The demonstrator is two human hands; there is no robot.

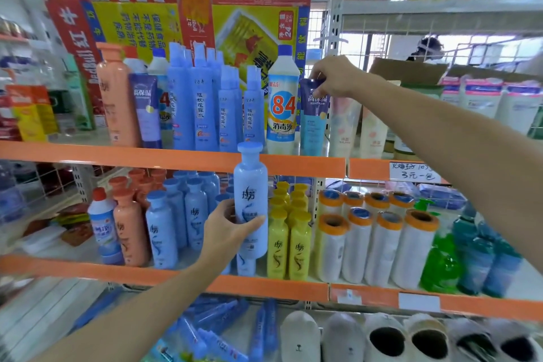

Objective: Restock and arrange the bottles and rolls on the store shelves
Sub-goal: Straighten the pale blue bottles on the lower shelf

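Head view, nearest first: left hand (227,226) is wrapped round the mid-body of a pale blue bottle (251,203), held upright in front of the middle shelf (164,276); rigid smooth plastic, probably full and a bit slippery, so the waist grip looks right. Farther back, right hand (335,76), arm stretched up and forward, pinches the crimped top of a dark blue tube (313,114) standing on the upper shelf (147,156) beside the 84 disinfectant bottle (282,103) (soft tube, likely light and tippy).

White slippers (385,338) on bottom shelf, red-and-yellow cartons (255,23) behind top shelf, handwritten price tag (414,172)
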